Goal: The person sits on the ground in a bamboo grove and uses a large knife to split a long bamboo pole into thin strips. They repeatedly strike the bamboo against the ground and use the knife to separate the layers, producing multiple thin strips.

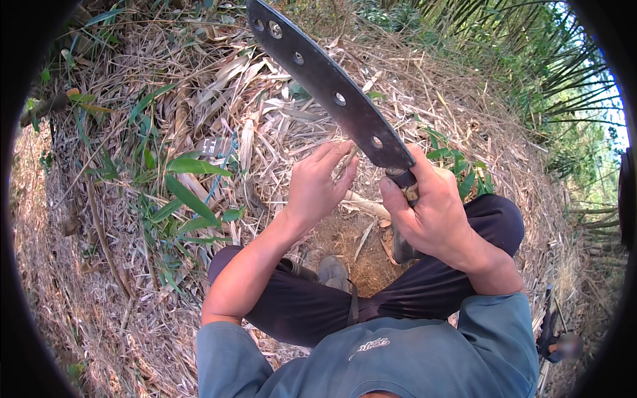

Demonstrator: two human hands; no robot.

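Note:
A machete (322, 83) with a dark, broad blade and several round holes along it slants up to the far left. My right hand (434, 209) is closed around its handle (407, 187), the thumb lying along the near side. Left of the blade's base, my left hand (318, 182) has its thumb and fingers drawn together on a thin tan strip (350, 158). Whether that strip is a stalk or a sliver of wood is too small to tell. The strip is close to the blade's lower edge; I cannot tell whether they touch.
Dry leaves and stalks (252, 126) cover the ground. Green leafy shoots (189, 199) stand at left, and more (464, 169) beyond my right hand. A blue string (225, 166) runs near a small dark plate (215, 146). A grey boot (333, 272) rests between my bent legs.

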